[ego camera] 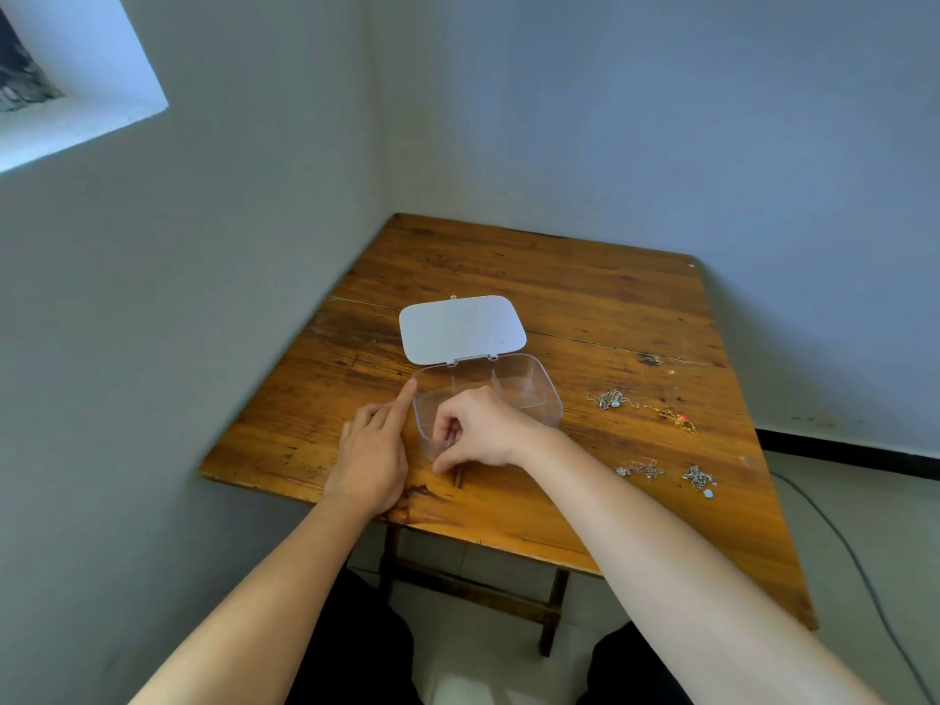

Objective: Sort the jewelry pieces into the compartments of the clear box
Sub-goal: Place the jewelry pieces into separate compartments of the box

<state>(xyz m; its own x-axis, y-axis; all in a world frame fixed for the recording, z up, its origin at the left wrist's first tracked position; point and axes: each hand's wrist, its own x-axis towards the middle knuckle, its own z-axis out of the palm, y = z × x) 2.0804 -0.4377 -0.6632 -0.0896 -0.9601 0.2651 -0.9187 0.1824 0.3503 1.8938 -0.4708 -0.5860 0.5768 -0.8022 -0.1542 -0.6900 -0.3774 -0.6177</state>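
The clear box lies open on the wooden table, its lid folded back flat behind it. Dividers split it into compartments. My right hand hovers over the box's near-left compartment, fingers pinched together on a small silvery jewelry piece. My left hand rests beside the box's left wall, its index finger touching the far-left corner. To the right on the table lie a silver chain, a gold and red piece, another silver chain and a silver piece with a pale pendant.
The table stands in a room corner, walls close at the left and back. Its near edge runs just under my forearms. A cable trails over the floor at the right. My dark-clad knees show below the table.
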